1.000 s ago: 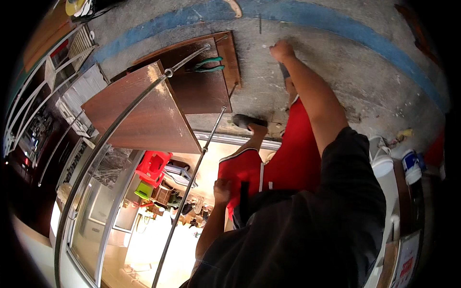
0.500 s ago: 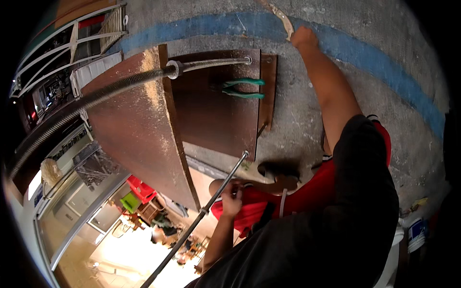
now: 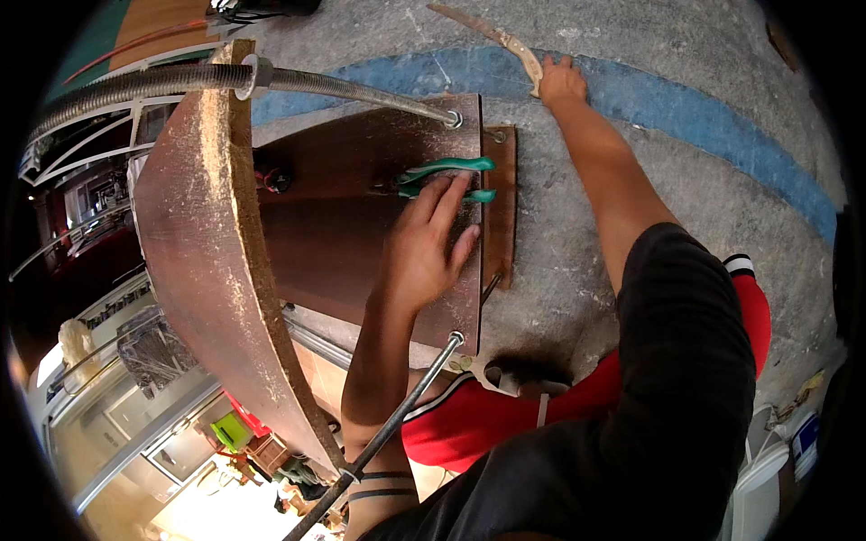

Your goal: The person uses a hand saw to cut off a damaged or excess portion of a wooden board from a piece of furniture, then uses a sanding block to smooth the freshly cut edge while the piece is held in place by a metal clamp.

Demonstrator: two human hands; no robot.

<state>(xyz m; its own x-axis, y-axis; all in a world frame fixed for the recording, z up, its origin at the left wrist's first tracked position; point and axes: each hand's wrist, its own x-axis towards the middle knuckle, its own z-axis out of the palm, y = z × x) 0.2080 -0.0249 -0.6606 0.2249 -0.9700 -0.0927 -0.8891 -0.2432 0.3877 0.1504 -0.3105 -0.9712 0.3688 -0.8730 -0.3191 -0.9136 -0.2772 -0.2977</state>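
Through my feed, the left hand [image 3: 424,242], fingers spread, meets green-handled pliers [image 3: 451,165] at one o'clock, lying nine-to-three; the right hand [image 3: 564,86], grip unclear, adjoins the curved, wooden-handled saw [image 3: 518,52] at ten o'clock.

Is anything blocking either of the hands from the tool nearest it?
Nothing visible does. The left hand has its fingertips at the green-handled pliers on the brown board; the right hand is close beside the curved saw.
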